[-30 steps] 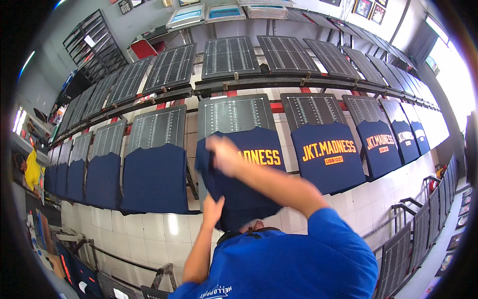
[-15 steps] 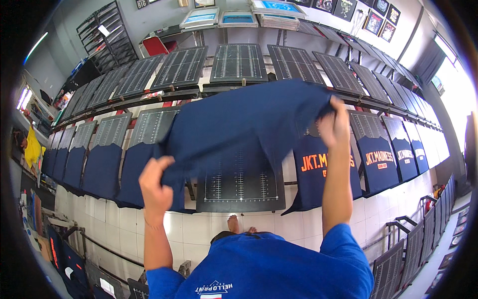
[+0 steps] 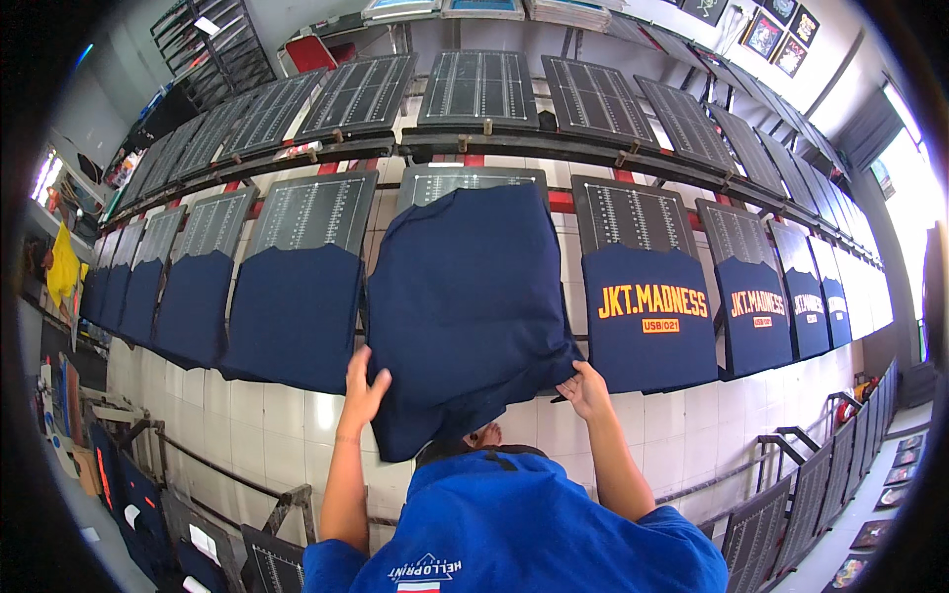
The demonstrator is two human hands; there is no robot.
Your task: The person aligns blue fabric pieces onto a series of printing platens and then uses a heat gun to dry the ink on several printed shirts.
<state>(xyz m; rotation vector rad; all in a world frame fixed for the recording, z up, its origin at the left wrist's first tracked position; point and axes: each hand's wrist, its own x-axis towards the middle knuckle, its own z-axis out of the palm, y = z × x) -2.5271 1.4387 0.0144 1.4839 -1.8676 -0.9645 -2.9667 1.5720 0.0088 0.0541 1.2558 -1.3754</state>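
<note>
A plain navy shirt panel (image 3: 470,287) lies over a dark printing board in the middle, leaving only the board's marked far end (image 3: 470,182) showing. Its near edge hangs rumpled over the front, lowest at the left corner. My left hand (image 3: 364,393) is beside the panel's lower left edge, thumb and fingers apart. At the lower right corner, my right hand (image 3: 586,389) pinches the bunched cloth. To the right, a navy panel with orange lettering (image 3: 647,346) covers the neighbouring board; a plain navy panel (image 3: 295,321) covers the one at left.
More boards with navy panels run to both sides. Beyond a dark rail (image 3: 554,144), a second row holds bare marked boards (image 3: 476,89). Black metal frames (image 3: 213,474) stand at lower left, and upright dark boards (image 3: 761,524) at lower right. A red chair (image 3: 307,54) is at the back.
The navy panel has come down from mid-air onto the middle board. Both hands have moved lower and inward to its near corners, and the left hand's grip has opened.
</note>
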